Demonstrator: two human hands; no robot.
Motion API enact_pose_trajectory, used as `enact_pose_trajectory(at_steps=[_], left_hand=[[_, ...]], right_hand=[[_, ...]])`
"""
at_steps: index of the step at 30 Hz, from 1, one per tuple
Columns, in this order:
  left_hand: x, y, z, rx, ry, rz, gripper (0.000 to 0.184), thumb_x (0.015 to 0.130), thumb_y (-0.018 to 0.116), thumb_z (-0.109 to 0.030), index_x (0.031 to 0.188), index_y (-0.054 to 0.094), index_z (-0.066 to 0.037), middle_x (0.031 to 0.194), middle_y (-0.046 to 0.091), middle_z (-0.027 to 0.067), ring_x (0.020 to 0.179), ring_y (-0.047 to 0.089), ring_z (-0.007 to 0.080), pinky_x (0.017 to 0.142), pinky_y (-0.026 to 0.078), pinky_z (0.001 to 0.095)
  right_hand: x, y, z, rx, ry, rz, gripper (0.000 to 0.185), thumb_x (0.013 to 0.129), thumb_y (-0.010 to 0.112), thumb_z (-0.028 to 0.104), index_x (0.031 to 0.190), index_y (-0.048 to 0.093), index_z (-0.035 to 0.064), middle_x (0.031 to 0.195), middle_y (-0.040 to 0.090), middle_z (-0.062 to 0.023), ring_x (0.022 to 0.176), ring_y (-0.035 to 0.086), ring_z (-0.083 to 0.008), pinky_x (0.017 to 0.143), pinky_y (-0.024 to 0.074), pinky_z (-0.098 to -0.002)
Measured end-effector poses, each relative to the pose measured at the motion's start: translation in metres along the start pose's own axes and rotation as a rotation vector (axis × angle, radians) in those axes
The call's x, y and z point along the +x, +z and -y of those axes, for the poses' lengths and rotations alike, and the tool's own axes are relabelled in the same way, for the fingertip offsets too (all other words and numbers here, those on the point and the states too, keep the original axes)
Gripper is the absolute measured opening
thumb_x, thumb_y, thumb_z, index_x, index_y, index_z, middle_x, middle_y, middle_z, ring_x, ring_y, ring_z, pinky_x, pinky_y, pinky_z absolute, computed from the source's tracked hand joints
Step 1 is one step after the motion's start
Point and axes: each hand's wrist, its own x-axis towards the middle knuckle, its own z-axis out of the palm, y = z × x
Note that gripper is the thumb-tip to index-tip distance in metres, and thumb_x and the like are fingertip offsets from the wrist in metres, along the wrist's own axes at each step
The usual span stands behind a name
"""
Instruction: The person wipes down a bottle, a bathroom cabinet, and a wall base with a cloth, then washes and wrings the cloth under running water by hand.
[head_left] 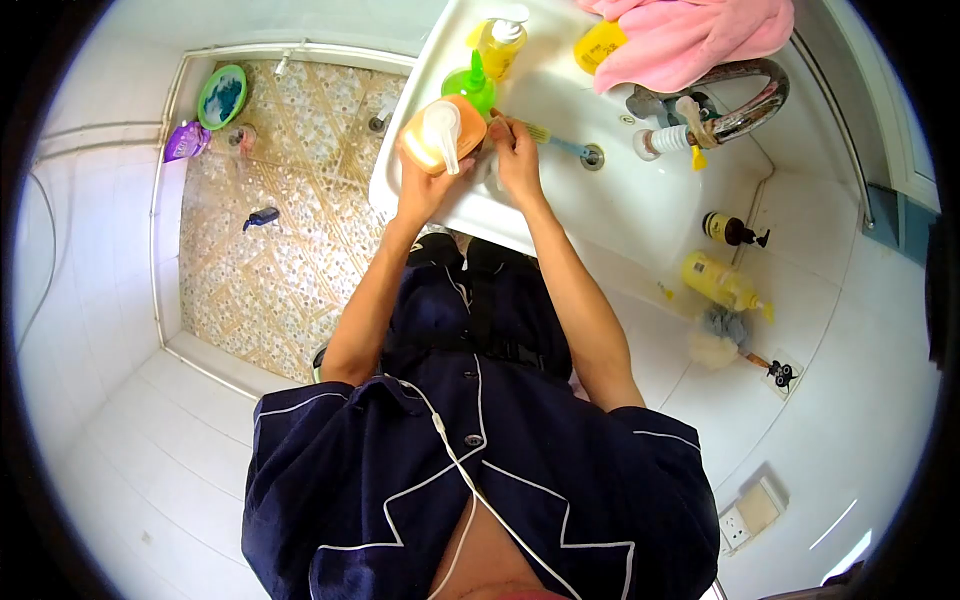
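Observation:
My left hand [428, 188] is wrapped round the lower side of an orange pump bottle [462, 112] with a white pump top, held over the left edge of the white sink [620, 205]. Close to the bottle's right side is my right hand [517, 158], its fingers curled together. What they hold, if anything, is hidden. Just beyond these fingers, a thin blue stick-like thing [566, 146] reaches toward the drain [592, 157]. A green pump bottle [470, 84] and a yellow pump bottle [500, 48] stand on the sink's rim behind the orange one.
A curved metal faucet [752, 100] and a pink cloth [700, 40] are at the sink's far right. A dark pump bottle [728, 229], a yellow bottle [718, 280] and a brush [725, 338] are along the right wall. A green basin [222, 97] sits on the patterned floor.

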Motion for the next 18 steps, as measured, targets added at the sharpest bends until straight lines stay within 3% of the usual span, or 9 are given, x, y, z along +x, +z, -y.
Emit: enact_pose_trajectory(at_steps=[2, 4, 6, 9, 11, 13, 15, 16, 18], left_hand=[[0.002, -0.002, -0.002, 0.016, 0.01, 0.037, 0.059, 0.075, 0.085, -0.031, 0.12, 0.063, 0.0, 0.128, 0.056, 0.018, 0.124, 0.045, 0.0359, 0.11, 0.029, 0.0449], [0.001, -0.006, -0.026, 0.032, 0.013, 0.067, 0.064, 0.075, 0.085, -0.03, 0.125, 0.059, 0.0, 0.129, 0.053, 0.0189, 0.125, 0.045, 0.0362, 0.11, 0.03, 0.0452], [-0.012, -0.008, -0.054, 0.118, 0.164, -0.238, 0.07, 0.077, 0.083, -0.025, 0.133, 0.049, 0.0, 0.132, 0.048, 0.0208, 0.125, 0.045, 0.0365, 0.109, 0.032, 0.0452], [-0.048, -0.022, -0.049, 0.13, 0.173, -0.385, 0.072, 0.08, 0.08, -0.019, 0.138, 0.041, 0.0, 0.135, 0.044, 0.0212, 0.126, 0.045, 0.0355, 0.108, 0.035, 0.042], [-0.083, -0.036, -0.061, 0.203, 0.016, -0.439, 0.04, 0.09, 0.07, -0.016, 0.122, 0.056, 0.004, 0.115, 0.061, 0.0183, 0.111, 0.058, 0.0287, 0.099, 0.044, 0.038], [-0.121, -0.032, -0.048, -0.284, -0.278, -0.435, 0.027, 0.099, 0.06, -0.02, 0.113, 0.063, 0.004, 0.1, 0.068, 0.0122, 0.095, 0.065, 0.0218, 0.091, 0.049, 0.0361], [-0.151, -0.028, -0.051, -0.519, -0.458, -0.482, 0.041, 0.106, 0.048, -0.033, 0.112, 0.065, 0.004, 0.095, 0.07, 0.0088, 0.09, 0.066, 0.0179, 0.087, 0.051, 0.0322], [-0.162, -0.027, -0.061, -0.636, -0.653, -0.497, 0.053, 0.106, 0.042, -0.044, 0.116, 0.063, 0.004, 0.102, 0.07, 0.011, 0.094, 0.067, 0.0195, 0.088, 0.052, 0.032], [-0.18, -0.029, -0.079, -0.899, -0.781, -0.565, 0.055, 0.106, 0.04, -0.047, 0.122, 0.06, 0.002, 0.108, 0.067, 0.0109, 0.093, 0.067, 0.0193, 0.083, 0.054, 0.0319]], right_hand=[[-0.003, -0.001, 0.008, 0.032, 0.017, 0.012, 0.03, 0.101, 0.057, 0.024, 0.113, 0.063, -0.0031, 0.122, 0.067, -0.0149, 0.113, 0.06, -0.02, 0.099, 0.0436, -0.0308], [-0.012, -0.008, 0.012, 0.044, -0.074, -0.072, 0.027, 0.102, 0.056, 0.023, 0.107, 0.062, -0.0023, 0.102, 0.068, -0.0081, 0.095, 0.059, -0.0147, 0.086, 0.0455, -0.0279], [-0.028, -0.022, 0.015, 0.028, 0.009, -0.076, 0.028, 0.102, 0.057, 0.025, 0.106, 0.062, -0.0022, 0.093, 0.065, -0.0054, 0.086, 0.056, -0.0132, 0.078, 0.0445, -0.0278], [-0.057, -0.036, 0.025, 0.041, 0.082, -0.039, 0.028, 0.102, 0.056, 0.026, 0.103, 0.061, -0.0019, 0.077, 0.051, 0.0024, 0.072, 0.042, -0.0078, 0.064, 0.0376, -0.026], [-0.081, -0.036, 0.035, 0.047, 0.111, 0.093, 0.028, 0.103, 0.056, 0.025, 0.104, 0.061, -0.0021, 0.079, 0.054, 0.0017, 0.073, 0.044, -0.008, 0.065, 0.0388, -0.0259], [-0.095, -0.023, 0.047, 0.043, 0.137, 0.23, 0.028, 0.103, 0.056, 0.025, 0.105, 0.061, -0.0023, 0.081, 0.057, 0.0009, 0.073, 0.046, -0.0083, 0.067, 0.04, -0.0258], [-0.119, 0.007, 0.061, 0.158, -0.04, 0.366, 0.028, 0.103, 0.055, 0.024, 0.111, 0.06, -0.0024, 0.086, 0.06, -0.0011, 0.076, 0.049, -0.008, 0.07, 0.0419, -0.0241], [-0.128, 0.021, 0.064, 0.187, -0.093, 0.452, 0.029, 0.103, 0.055, 0.023, 0.116, 0.06, -0.0029, 0.094, 0.065, -0.0045, 0.08, 0.055, -0.0098, 0.074, 0.046, -0.0245], [-0.145, 0.033, 0.068, 0.229, 0.009, 0.725, 0.029, 0.104, 0.053, 0.022, 0.12, 0.06, -0.0007, 0.101, 0.068, -0.0082, 0.086, 0.061, -0.0131, 0.075, 0.05, -0.0278]])
